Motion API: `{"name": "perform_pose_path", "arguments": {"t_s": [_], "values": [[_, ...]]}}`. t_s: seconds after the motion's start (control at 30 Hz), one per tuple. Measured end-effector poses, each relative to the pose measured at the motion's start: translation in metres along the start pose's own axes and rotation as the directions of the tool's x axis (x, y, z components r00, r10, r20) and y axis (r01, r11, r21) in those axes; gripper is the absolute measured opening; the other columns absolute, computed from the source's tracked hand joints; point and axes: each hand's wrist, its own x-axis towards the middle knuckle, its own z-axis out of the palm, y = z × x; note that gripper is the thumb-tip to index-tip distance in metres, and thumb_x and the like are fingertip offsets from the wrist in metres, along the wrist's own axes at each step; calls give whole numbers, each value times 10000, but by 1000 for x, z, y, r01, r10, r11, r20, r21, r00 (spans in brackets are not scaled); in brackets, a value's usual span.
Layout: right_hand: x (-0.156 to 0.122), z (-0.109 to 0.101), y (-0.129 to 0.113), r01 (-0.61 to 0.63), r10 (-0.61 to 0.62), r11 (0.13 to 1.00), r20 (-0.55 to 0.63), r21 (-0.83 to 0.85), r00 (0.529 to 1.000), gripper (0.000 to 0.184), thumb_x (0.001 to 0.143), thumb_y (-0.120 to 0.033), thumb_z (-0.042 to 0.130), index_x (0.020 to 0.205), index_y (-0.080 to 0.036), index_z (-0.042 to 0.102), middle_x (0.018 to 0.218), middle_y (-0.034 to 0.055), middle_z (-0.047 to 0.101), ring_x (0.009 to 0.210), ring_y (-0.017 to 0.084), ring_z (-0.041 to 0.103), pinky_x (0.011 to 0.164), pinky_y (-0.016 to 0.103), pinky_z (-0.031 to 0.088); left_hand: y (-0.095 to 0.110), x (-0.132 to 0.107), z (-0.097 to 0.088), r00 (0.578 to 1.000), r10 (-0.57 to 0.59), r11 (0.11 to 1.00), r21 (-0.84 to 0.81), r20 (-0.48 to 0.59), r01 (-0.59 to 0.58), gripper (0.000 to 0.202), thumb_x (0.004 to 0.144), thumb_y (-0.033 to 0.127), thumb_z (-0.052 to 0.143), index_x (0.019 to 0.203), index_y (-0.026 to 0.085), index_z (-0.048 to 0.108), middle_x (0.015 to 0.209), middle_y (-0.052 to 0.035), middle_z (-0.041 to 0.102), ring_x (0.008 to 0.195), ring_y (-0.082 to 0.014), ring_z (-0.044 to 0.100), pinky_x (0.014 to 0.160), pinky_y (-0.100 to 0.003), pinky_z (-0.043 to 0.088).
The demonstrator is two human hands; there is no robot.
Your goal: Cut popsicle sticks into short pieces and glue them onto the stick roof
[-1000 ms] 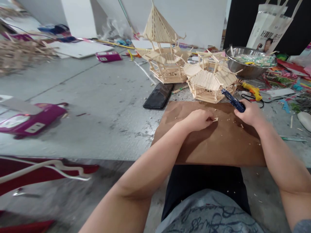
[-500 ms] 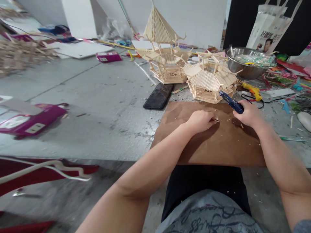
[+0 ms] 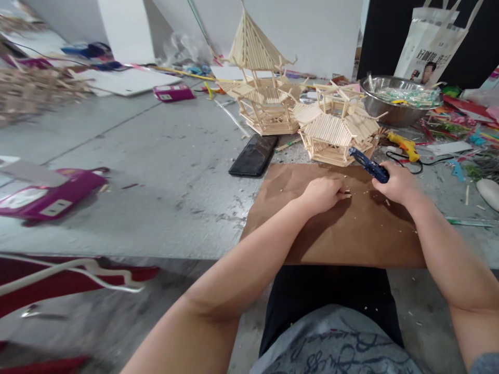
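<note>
My left hand (image 3: pixel 324 194) rests low over the brown paper (image 3: pixel 312 239), its fingers closed on short wooden sticks (image 3: pixel 348 194) whose ends poke out past the fingertips. Just to the right, my right hand (image 3: pixel 397 183) is wrapped round a dark blue hand tool (image 3: pixel 368 165); its exact kind is hard to make out. The tool's far end points up and left, in front of a low stick-built pavilion model (image 3: pixel 325 132). Tiny wood bits lie on the paper between both hands.
A taller stick pagoda (image 3: pixel 259 47) stands behind a black phone (image 3: pixel 253 155). At the right are a yellow glue gun (image 3: pixel 405 146) with its cord, a steel bowl (image 3: pixel 384 113) and craft clutter. Purple power strips (image 3: pixel 74 189) lie at the left.
The sticks at my left fingertips have turned slightly, lying flatter now. Both hands stay almost in place, with the blue tool still in my right hand.
</note>
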Motion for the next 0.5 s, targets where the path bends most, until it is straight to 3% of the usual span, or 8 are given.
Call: {"name": "perform_pose_path", "arguments": {"t_s": [0.5], "values": [[-1, 2, -1, 14, -14, 1000, -3, 26, 1000, 344, 713, -381, 526, 1013, -226, 590, 883, 80, 694, 835, 282, 639, 665, 347, 451, 1, -1, -2, 997, 79, 996, 38, 20, -80, 173, 837, 279, 499, 865, 176, 636, 932, -65, 675, 905, -221, 613, 768, -303, 447]]}}
